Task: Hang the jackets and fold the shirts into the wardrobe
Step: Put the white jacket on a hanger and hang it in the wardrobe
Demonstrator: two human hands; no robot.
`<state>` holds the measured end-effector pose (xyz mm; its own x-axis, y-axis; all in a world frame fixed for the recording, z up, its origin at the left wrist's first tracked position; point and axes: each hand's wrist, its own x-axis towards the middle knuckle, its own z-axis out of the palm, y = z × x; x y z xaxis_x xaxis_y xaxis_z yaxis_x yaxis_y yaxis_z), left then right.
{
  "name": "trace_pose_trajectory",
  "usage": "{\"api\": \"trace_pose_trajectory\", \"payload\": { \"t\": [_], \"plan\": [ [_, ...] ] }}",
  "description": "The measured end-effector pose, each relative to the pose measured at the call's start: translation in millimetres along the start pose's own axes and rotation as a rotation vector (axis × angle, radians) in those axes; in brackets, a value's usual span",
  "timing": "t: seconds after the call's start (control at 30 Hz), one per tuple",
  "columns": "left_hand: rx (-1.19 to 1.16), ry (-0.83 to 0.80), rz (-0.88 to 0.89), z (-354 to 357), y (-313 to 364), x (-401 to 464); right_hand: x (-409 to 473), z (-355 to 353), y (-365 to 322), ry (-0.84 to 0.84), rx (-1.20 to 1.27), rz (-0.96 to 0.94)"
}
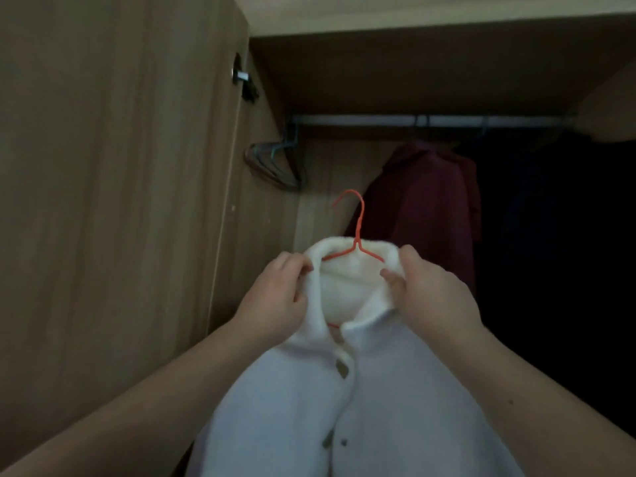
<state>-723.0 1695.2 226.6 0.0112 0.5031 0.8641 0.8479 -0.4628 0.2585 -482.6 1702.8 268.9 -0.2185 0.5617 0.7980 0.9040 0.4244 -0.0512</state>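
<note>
**Up by the Wardrobe, a White Jacket on an Orange Hanger**

At nine o'clock stands the wardrobe door, flat brown wood with faint up-and-down lines. It is swung open, and its metal hinge shows at its inner edge, near eleven o'clock.

Next come some empty hangers, thin and bent, bunched at the left end of the rail. The rail is a smooth grey bar that runs across the top of the wardrobe. Between the empty hangers and the dark red coat there is open room on the rail.

Near the middle, the left hand grips the left side of the collar, fingers curled round the cloth. The white jacket looks soft and fluffy, with buttons down the front, and hangs down toward six o'clock. It is held in front of the wardrobe, below the rail. A thin orange hanger sits inside its collar, and the curved hook sticks up, not touching the rail.

The right hand pinches the right side of the collar.

At one o'clock a dark red coat hangs from the rail. Past it, at three o'clock, the wardrobe is too dark to see.
</note>
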Motion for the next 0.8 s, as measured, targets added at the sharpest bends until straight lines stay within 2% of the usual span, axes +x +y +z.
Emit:
{"api": "trace_pose_trajectory", "payload": {
  "t": [0.17,0.27,0.5,0.6,0.8],
  "plan": [
    [0.382,0.063,0.152,13.6,-22.7,77.4,97.7,6.9,10.6,0.084,-0.046,-0.038],
    [0.469,0.110,0.185,24.7,-40.3,111.7,142.8,13.5,21.1,0.093,-0.078,-0.018],
    [0.474,0.264,0.306,62.9,-72.9,214.2,257.3,29.3,47.0,0.209,-0.204,0.070],
    [0.407,0.329,0.268,91.0,-80.5,254.7,306.9,30.4,51.5,0.202,-0.357,0.081],
    [0.333,0.403,0.286,139.3,-93.0,340.0,371.9,34.0,58.9,0.234,-0.359,0.200]
  ]
}}
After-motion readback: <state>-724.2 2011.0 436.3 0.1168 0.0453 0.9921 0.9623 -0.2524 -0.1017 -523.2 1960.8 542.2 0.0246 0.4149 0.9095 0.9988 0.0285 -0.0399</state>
